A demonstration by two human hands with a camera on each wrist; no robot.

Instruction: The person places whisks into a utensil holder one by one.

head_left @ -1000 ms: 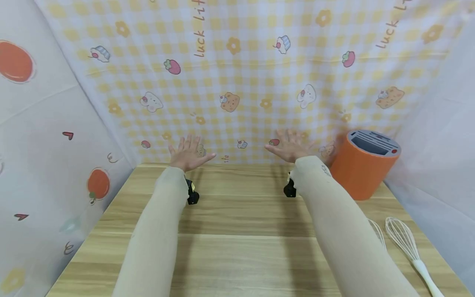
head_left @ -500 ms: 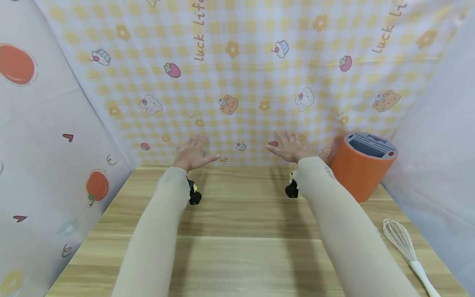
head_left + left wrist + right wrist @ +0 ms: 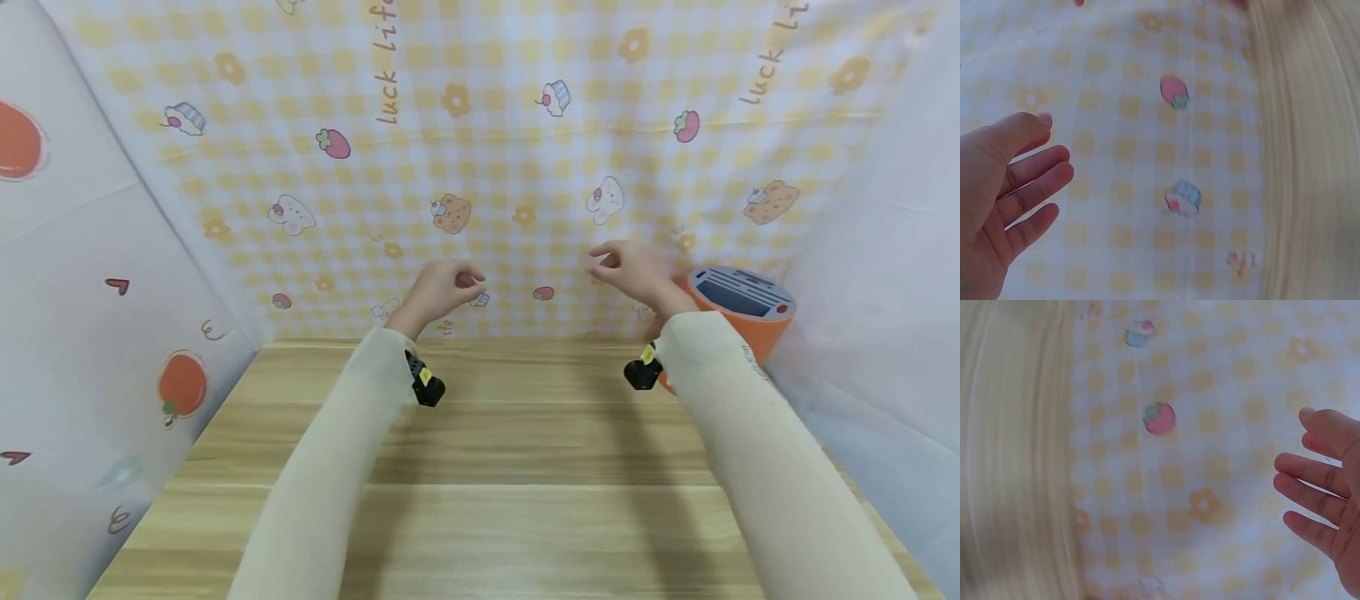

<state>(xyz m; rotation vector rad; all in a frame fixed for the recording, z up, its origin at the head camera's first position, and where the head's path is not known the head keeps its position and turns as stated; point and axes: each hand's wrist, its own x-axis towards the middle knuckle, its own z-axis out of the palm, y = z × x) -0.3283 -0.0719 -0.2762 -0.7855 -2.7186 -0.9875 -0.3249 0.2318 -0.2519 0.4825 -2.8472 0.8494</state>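
My left hand (image 3: 444, 292) hovers over the back of the wooden table (image 3: 480, 425), in front of the checked cloth. Its fingers bend loosely toward the thumb; in the left wrist view the hand (image 3: 1007, 187) holds nothing. Level with it on the other side, my right hand (image 3: 636, 271) is raised in a similar loose curve. Between the right fingers (image 3: 1310, 472) there is nothing in the right wrist view. Nearest to the right hand stands an orange knife block (image 3: 765, 332) with a grey slotted top, partly covered by the right sleeve.
A yellow-checked cloth (image 3: 495, 167) with printed cakes and strawberries hangs behind the table. White cloths line the left side (image 3: 90, 225) and right side (image 3: 877, 325). A small black wrist camera (image 3: 426, 385) sits at the left cuff, another (image 3: 643, 371) at the right.
Both hands turn from flat and spread, palms down, to loosely curved with thumbs facing inward. The right arm shifts right, now hiding the white whisk. The view moves slightly.
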